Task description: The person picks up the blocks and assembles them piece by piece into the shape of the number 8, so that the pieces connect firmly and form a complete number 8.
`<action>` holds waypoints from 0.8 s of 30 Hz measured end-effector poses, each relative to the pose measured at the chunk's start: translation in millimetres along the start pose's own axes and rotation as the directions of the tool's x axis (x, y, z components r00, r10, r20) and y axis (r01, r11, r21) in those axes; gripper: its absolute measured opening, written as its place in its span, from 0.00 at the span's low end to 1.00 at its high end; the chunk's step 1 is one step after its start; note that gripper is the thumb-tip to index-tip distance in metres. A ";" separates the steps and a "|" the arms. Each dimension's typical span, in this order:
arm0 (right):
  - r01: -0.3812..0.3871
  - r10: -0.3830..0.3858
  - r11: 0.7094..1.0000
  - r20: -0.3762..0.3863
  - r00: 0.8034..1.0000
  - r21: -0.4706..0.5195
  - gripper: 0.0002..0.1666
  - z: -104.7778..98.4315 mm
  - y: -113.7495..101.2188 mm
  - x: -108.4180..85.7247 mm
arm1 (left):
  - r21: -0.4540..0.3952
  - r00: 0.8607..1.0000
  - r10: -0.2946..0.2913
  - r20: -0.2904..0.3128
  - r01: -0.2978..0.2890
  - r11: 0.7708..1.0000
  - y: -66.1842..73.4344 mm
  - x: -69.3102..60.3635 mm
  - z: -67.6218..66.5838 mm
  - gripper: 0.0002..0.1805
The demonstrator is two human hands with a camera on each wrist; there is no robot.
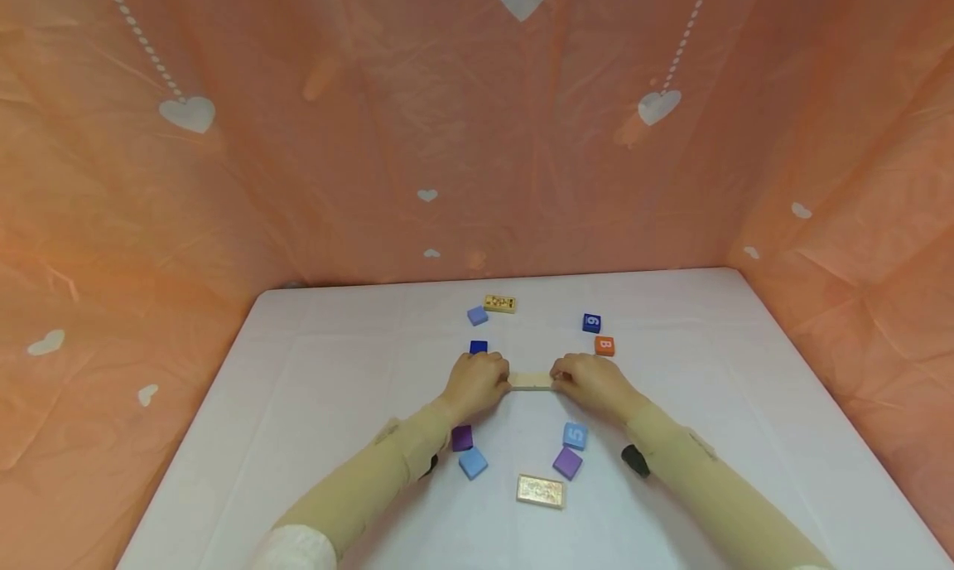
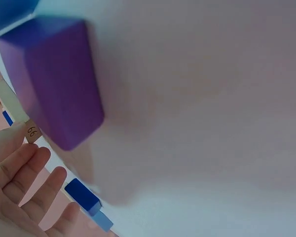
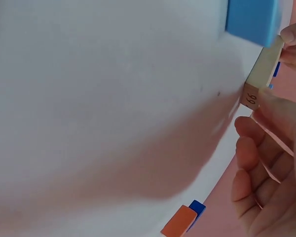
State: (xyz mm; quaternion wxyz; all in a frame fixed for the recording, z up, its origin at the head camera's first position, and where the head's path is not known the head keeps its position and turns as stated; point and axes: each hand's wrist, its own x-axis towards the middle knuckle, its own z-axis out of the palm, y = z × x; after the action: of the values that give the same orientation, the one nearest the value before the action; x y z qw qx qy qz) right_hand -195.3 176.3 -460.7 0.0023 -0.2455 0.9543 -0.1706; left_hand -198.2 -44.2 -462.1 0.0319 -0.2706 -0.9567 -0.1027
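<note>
your left hand (image 1: 477,384) and right hand (image 1: 594,381) pinch the wooden block (image 1: 531,381) by its ends — uneven pressure could twist it loose, though fingertip contact is partly hidden.

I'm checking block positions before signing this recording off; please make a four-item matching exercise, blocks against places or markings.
1. wooden block
2. orange block
3. light-blue block marked 5
4. dark-blue block with a white digit

A. just beyond the orange block
B. pinched by left hand and right hand, one at each end
C. beside a purple block
D. bearing a letter B

Pairs: 1-B; 2-D; 3-C; 4-A
</note>
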 end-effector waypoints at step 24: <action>-0.039 0.038 0.997 0.027 0.999 0.066 0.10 0.4 5.8 7.6 | -0.003 0.999 -0.037 -0.004 0.037 0.999 -5.2 6.9 3.5 0.09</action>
State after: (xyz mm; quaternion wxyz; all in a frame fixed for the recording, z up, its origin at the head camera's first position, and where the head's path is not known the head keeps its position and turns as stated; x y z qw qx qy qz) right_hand -204.7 177.4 -462.4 0.0260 -0.2290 0.9525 -0.1990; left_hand -206.8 -44.3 -465.7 0.0317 -0.2525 -0.9614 -0.1051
